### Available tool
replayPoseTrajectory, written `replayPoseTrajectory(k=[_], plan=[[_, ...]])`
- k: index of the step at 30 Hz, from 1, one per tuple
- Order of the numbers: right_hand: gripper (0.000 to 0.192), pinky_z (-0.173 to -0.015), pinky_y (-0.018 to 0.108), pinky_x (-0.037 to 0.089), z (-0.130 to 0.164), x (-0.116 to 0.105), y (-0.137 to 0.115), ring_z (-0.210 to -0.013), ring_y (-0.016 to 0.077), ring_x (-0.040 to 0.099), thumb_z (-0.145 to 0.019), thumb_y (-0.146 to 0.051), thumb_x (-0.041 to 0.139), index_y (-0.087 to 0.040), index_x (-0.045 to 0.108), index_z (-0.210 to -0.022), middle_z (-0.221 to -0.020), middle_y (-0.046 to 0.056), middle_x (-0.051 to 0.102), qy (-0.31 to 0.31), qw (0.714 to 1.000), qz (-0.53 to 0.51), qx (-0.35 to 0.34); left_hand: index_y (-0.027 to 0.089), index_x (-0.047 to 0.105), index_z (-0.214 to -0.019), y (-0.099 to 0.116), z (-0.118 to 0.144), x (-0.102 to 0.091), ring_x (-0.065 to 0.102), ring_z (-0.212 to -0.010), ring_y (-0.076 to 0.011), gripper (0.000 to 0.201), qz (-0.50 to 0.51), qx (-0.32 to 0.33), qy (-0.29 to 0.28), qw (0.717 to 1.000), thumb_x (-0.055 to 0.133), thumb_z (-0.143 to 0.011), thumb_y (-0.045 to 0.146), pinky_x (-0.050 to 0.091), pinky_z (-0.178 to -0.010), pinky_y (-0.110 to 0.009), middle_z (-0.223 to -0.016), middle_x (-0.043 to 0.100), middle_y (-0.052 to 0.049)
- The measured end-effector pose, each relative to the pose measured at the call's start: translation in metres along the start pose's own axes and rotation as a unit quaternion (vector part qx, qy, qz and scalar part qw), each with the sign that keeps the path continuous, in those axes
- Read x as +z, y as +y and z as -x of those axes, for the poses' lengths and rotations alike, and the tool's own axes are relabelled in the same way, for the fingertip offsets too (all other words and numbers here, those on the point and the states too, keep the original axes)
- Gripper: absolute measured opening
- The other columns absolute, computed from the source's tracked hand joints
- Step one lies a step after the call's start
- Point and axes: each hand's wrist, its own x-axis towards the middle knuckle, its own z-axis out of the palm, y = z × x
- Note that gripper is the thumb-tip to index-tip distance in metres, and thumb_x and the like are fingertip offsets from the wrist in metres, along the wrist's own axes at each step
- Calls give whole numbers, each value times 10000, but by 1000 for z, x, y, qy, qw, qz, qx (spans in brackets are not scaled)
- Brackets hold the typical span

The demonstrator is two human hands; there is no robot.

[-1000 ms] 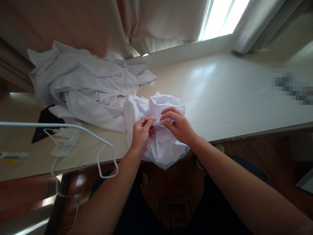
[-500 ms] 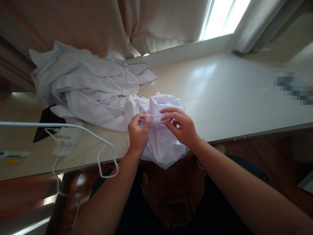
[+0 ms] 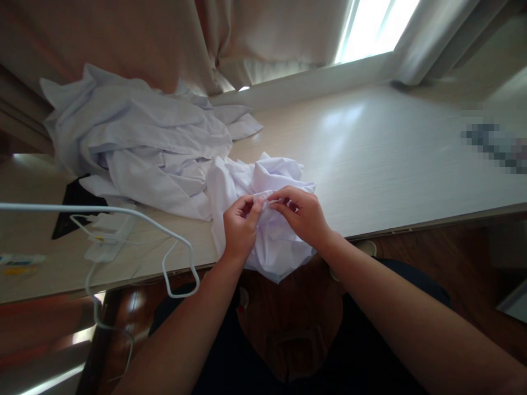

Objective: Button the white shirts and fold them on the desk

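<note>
A person sits at a pale wooden table (image 3: 391, 159). At the centre of the frame, both hands pinch one folded edge of a crumpled white garment (image 3: 272, 247) that spills over the table's near edge. The left hand (image 3: 240, 227) and the right hand (image 3: 302, 215) are closed on that edge, fingertips nearly meeting. The cloth looks light, soft and limp, best held by a seam or hem. A heap of white clothes (image 3: 140, 148) lies in the upper left, and a white hanger (image 3: 173, 258) hangs at the lower left.
</note>
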Motion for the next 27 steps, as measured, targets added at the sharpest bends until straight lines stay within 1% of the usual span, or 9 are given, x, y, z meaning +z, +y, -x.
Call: replayPoseTrajectory(k=[2,5,8,15,27], plan=[[100,-678,285,477,-1,0,1,-766,147,605,-892,-255,654,-218,714,-962,-908,18,713,11,1000,-6,18,168,742,-962,1,2,1,666,-849,-186,264,2,4,-11,1000,700,-848,402,520,-798,-290,-938,742,-61],[114,-641,276,468,0,1,1,-746,141,603,-890,-265,651,-213,712,-970,-913,21,710,19,999,-9,34,166,747,-991,1,3,0,672,-878,-195,265,-6,11,-17,1000,709,-844,383,525,-831,-303,-965,744,-66],[124,-622,273,462,1,3,1,-734,139,597,-891,-263,634,-210,709,-975,-923,27,709,17,999,-6,44,162,748,-988,0,2,-1,674,-885,-199,264,-17,12,-16,1000,698,-853,384,528,-840,-309,-964,743,-68],[138,-608,272,457,2,5,3,-729,140,575,-868,-255,646,-206,695,-988,-924,32,700,31,995,-28,93,159,737,-1043,-1,1,0,675,-909,-207,304,-18,6,-41,999,693,-858,397,531,-852,-318,-992,741,-81],[98,-616,266,458,0,3,6,-722,136,562,-842,-241,654,-201,678,-928,-882,24,682,38,992,-32,116,173,729,-1056,-4,2,0,669,-906,-206,282,-42,15,-53,998,670,-877,382,523,-847,-313,-1001,734,-74]])
